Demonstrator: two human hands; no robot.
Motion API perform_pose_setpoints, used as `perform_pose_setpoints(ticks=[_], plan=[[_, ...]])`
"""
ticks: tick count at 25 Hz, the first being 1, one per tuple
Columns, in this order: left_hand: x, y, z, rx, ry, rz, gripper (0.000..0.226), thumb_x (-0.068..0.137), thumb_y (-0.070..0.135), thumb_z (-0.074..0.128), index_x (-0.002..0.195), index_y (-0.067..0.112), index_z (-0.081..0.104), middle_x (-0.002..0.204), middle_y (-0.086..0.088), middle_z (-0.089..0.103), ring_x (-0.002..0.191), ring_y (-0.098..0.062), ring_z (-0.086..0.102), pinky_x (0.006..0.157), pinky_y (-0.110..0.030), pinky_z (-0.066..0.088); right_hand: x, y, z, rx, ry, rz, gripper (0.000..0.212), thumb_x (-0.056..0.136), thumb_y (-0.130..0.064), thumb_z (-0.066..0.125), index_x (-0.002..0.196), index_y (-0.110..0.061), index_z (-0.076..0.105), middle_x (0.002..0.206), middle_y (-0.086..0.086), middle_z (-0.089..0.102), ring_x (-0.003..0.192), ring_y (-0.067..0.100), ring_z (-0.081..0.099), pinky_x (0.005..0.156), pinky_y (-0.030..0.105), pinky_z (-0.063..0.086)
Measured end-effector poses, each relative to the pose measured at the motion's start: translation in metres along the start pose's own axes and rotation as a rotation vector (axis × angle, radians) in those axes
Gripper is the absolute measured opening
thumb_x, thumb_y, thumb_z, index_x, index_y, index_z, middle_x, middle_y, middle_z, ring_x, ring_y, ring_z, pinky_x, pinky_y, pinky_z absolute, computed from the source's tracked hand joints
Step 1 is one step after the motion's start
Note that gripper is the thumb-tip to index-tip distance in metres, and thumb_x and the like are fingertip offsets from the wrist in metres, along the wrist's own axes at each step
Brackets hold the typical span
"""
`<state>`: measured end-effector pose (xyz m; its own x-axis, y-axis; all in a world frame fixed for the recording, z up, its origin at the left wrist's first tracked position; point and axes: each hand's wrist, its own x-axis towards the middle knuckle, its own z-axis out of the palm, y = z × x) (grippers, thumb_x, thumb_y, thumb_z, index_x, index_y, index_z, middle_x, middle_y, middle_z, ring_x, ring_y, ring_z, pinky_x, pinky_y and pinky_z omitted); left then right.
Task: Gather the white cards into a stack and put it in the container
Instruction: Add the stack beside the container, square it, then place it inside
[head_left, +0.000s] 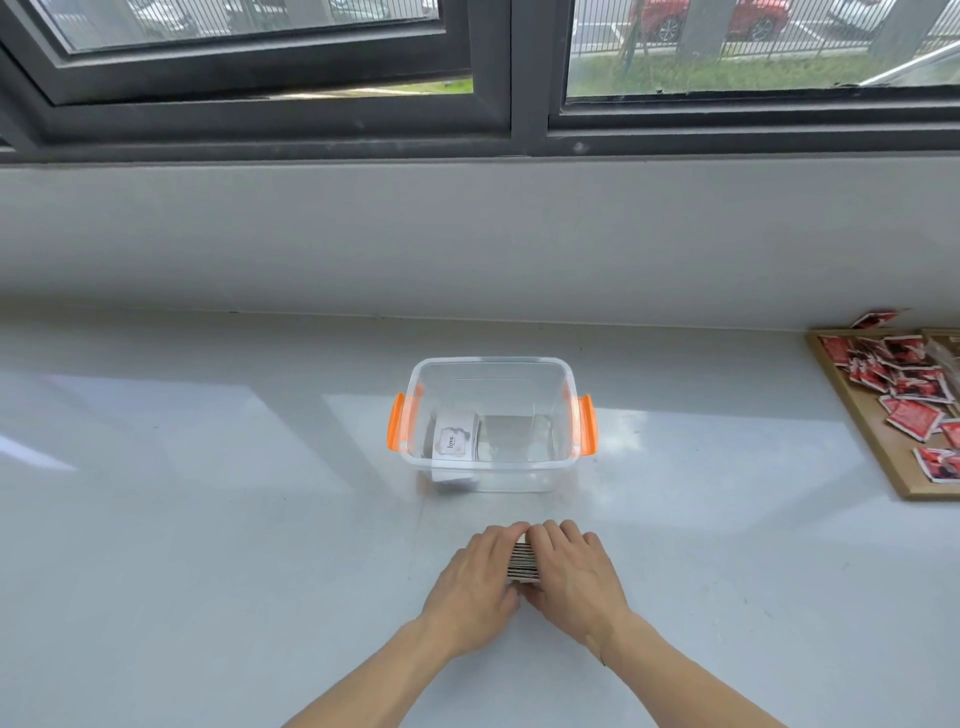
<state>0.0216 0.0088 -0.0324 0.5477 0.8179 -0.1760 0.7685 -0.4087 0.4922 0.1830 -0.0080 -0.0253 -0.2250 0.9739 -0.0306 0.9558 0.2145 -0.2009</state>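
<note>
I have my left hand (475, 584) and right hand (574, 577) pressed against either side of the stack (522, 561), which stands on edge on the counter (208, 519), fingers curled together over its ends. The container (491, 423) sits just beyond it, a card (453, 440) marked "love" already inside at its left. A board (852, 415) of red packets (906, 387) lies far right.

The left hand (475, 587) and right hand (574, 574) cover most of the card stack (522, 560); only its edges show between them. The wooden tray (852, 415) of red packets (911, 422) is cut off by the right edge
</note>
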Motion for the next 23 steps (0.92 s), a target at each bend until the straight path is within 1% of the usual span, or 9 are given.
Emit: perform_pose_setpoints(ticks=[2, 4, 6, 8, 11, 15, 18, 21, 23], plan=[[0.001, -0.001, 0.001, 0.113, 0.000, 0.019, 0.060, 0.089, 0.028, 0.044, 0.145, 0.026, 0.024, 0.136, 0.004, 0.041, 0.117, -0.019, 0.044, 0.095, -0.033, 0.041, -0.003, 0.007, 0.002, 0.118, -0.025, 0.036, 0.050, 0.065, -0.040, 0.069, 0.110, -0.019, 0.057, 0.104, -0.006, 0.059, 0.098, 0.020, 0.053, 0.078, 0.032, 0.046], [0.002, -0.001, 0.002, 0.175, 0.000, 0.026, 0.053, 0.091, 0.028, 0.043, 0.143, 0.024, 0.029, 0.135, 0.002, 0.041, 0.116, -0.021, 0.045, 0.094, -0.032, 0.040, -0.017, 0.019, 0.006, 0.333, -0.060, 0.127, 0.078, 0.064, -0.041, 0.069, 0.134, -0.025, 0.038, 0.133, -0.016, 0.041, 0.126, 0.012, 0.033, 0.097, 0.028, 0.036], [0.002, -0.001, 0.003, 0.184, 0.005, 0.016, 0.049, 0.092, 0.027, 0.042, 0.140, 0.023, 0.032, 0.134, 0.001, 0.040, 0.115, -0.022, 0.045, 0.093, -0.032, 0.039, -0.038, 0.032, 0.006, 0.601, -0.021, 0.270, 0.106, 0.059, -0.038, 0.076, 0.146, -0.034, 0.016, 0.144, -0.025, 0.018, 0.134, -0.001, 0.015, 0.104, 0.024, 0.026], [0.002, -0.001, 0.005, 0.177, 0.008, 0.005, 0.048, 0.092, 0.027, 0.043, 0.138, 0.024, 0.032, 0.133, 0.002, 0.040, 0.113, -0.022, 0.045, 0.092, -0.032, 0.039, -0.060, 0.044, 0.004, 0.887, 0.045, 0.435, 0.116, 0.061, -0.022, 0.079, 0.146, -0.044, 0.003, 0.150, -0.029, 0.008, 0.138, -0.006, 0.007, 0.107, 0.025, 0.020], [0.001, -0.002, 0.007, 0.167, 0.014, 0.004, 0.047, 0.092, 0.028, 0.043, 0.138, 0.025, 0.032, 0.131, 0.002, 0.041, 0.110, -0.021, 0.046, 0.091, -0.032, 0.039, -0.081, 0.049, 0.002, 1.150, 0.118, 0.665, 0.112, 0.075, 0.000, 0.070, 0.143, -0.051, -0.004, 0.154, -0.027, 0.003, 0.143, 0.003, 0.007, 0.114, 0.033, 0.018], [0.001, -0.003, 0.009, 0.168, 0.020, 0.007, 0.047, 0.091, 0.029, 0.044, 0.137, 0.025, 0.033, 0.130, 0.003, 0.041, 0.109, -0.021, 0.047, 0.090, -0.031, 0.040, -0.080, 0.034, 0.000, 1.287, 0.171, 0.790, 0.102, 0.082, 0.007, 0.059, 0.148, -0.043, -0.001, 0.154, -0.025, 0.005, 0.142, 0.010, 0.013, 0.118, 0.042, 0.015], [0.002, 0.000, 0.010, 0.161, 0.014, -0.002, 0.047, 0.090, 0.027, 0.043, 0.136, 0.025, 0.034, 0.129, 0.002, 0.041, 0.109, -0.022, 0.047, 0.090, -0.032, 0.039, -0.069, 0.010, 0.006, 1.311, 0.130, 0.754, 0.099, 0.081, 0.011, 0.055, 0.150, -0.036, 0.002, 0.156, -0.018, 0.009, 0.142, 0.006, 0.015, 0.116, 0.029, 0.018], [0.002, 0.000, 0.008, 0.158, 0.003, 0.001, 0.047, 0.089, 0.026, 0.043, 0.135, 0.024, 0.034, 0.128, 0.001, 0.041, 0.109, -0.023, 0.046, 0.092, -0.035, 0.039, -0.062, -0.004, 0.013, 1.339, 0.000, 0.661, 0.093, 0.080, 0.013, 0.054, 0.149, -0.033, 0.011, 0.152, -0.011, 0.028, 0.133, 0.003, 0.032, 0.094, 0.006, 0.034], [0.003, 0.000, 0.005, 0.165, -0.001, 0.002, 0.046, 0.090, 0.026, 0.042, 0.135, 0.024, 0.034, 0.129, 0.000, 0.042, 0.109, -0.024, 0.046, 0.093, -0.036, 0.039, -0.060, -0.001, 0.013, 1.312, 0.050, 0.683, 0.091, 0.082, 0.011, 0.054, 0.149, -0.032, 0.011, 0.154, -0.013, 0.024, 0.137, 0.001, 0.026, 0.101, 0.009, 0.027]])
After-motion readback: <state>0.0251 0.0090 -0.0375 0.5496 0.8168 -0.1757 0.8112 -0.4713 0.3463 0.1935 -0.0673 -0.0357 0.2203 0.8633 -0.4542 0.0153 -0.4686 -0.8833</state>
